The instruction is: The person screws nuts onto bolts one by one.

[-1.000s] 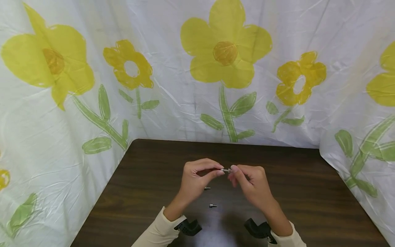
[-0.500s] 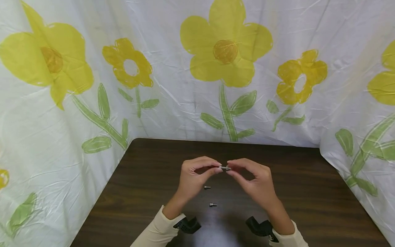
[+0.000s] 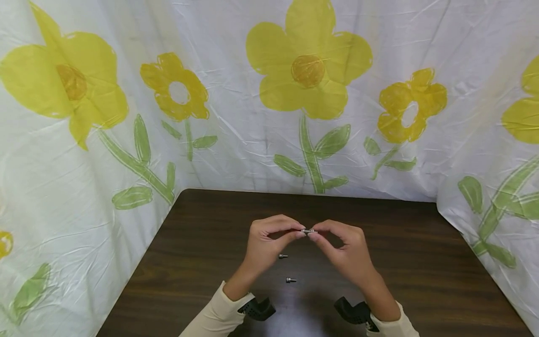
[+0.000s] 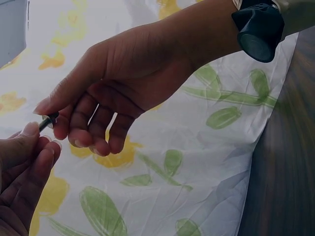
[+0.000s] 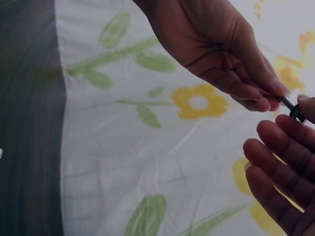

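A small metal bolt (image 3: pixel 309 230) is held level above the table between both hands. My left hand (image 3: pixel 263 241) pinches its thin shank between thumb and fingertips. At the wider, darker end, my right hand (image 3: pixel 347 245) pinches with thumb and forefinger; whether that end is a head or a nut is hard to tell. The left wrist view shows the bolt (image 4: pixel 48 120) passing from the left fingers to the right thumb and forefinger. Its dark wide end (image 5: pixel 297 112) shows at the right fingertips in the right wrist view.
Two more small bolts lie on the dark wooden table (image 3: pixel 202 262) below the hands: an upper bolt (image 3: pixel 283 256) near the left hand and a lower bolt (image 3: pixel 291 280). A white curtain (image 3: pixel 236 154) with yellow flowers hangs behind the table and along its sides.
The right fingers spread off the bolt's wide end half a second ago and now pinch it again, slightly lower. The left hand keeps its pinch nearly in place.
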